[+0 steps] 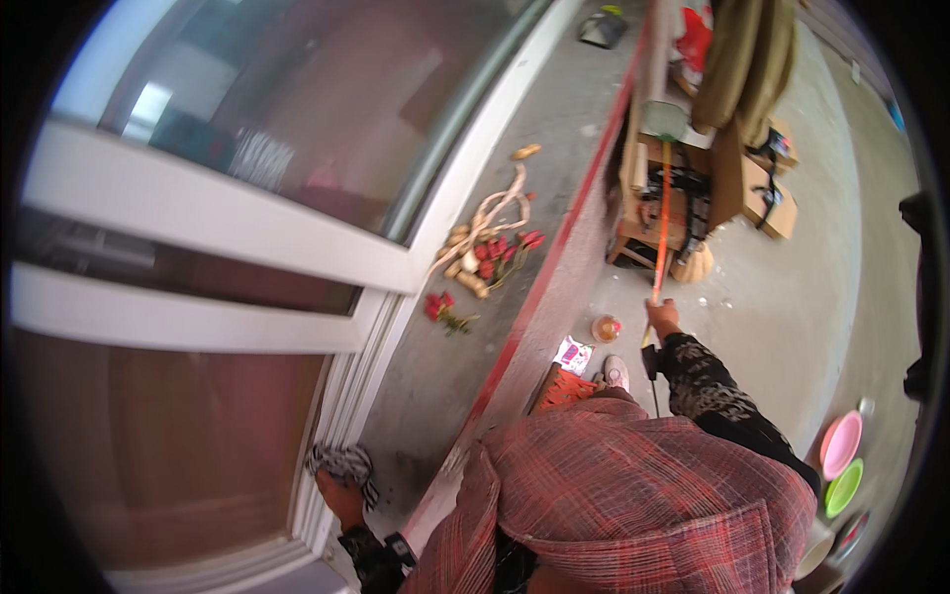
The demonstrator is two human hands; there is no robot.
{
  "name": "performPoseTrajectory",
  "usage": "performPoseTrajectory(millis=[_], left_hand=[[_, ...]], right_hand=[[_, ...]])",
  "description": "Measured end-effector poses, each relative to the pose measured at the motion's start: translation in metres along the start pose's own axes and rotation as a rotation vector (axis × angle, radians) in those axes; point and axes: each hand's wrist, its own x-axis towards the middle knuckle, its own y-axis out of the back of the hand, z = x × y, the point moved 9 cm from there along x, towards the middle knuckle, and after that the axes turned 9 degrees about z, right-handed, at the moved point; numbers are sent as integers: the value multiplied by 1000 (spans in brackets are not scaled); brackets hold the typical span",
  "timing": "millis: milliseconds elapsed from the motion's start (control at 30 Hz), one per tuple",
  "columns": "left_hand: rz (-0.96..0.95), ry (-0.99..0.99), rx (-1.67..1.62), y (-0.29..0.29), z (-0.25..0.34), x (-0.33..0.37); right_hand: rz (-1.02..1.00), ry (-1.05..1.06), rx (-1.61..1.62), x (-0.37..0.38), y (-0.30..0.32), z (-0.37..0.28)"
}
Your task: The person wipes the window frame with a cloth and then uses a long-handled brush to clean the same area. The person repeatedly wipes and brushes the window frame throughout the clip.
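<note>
My left hand [341, 500] is closed on a crumpled black-and-white striped cloth [343, 465], which rests against the foot of the white window frame [348, 396]. The fingertips are partly hidden by the cloth. On the other side, my right hand [664, 318] wraps round a long thin orange pole [662, 233] that points away from me. At its far end sits a flat, pale green head [664, 121], above a wooden shelf unit. The near end of the pole reaches back beside my forearm.
On the grey ledge [408, 386] with a red edge lie red flower-like pieces [490, 255], a pale cord [517, 188] and knobbly tan pieces [473, 284]. A jar [606, 329], a pumpkin [693, 263] and cardboard boxes [777, 210] stand on the floor. Pink [841, 445] and green basins [844, 487] are at right.
</note>
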Motion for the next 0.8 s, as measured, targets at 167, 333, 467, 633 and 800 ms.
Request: performPoseTrajectory(millis=[167, 333, 467, 633, 800], left_hand=[[170, -62, -154, -2, -6, -1], [419, -47, -226, 6, -19, -1], [562, -62, -382, 21, -23, -1], [101, 228, -951, 16, -62, -16], [343, 309, -819, 43, -92, -26]], right_hand=[[192, 202, 220, 47, 36, 3], [356, 549, 316, 41, 93, -98], [65, 965, 851, -89, 135, -227], [-208, 1397, 732, -305, 146, -315], [-396, 1875, 528, -457, 110, -327]])
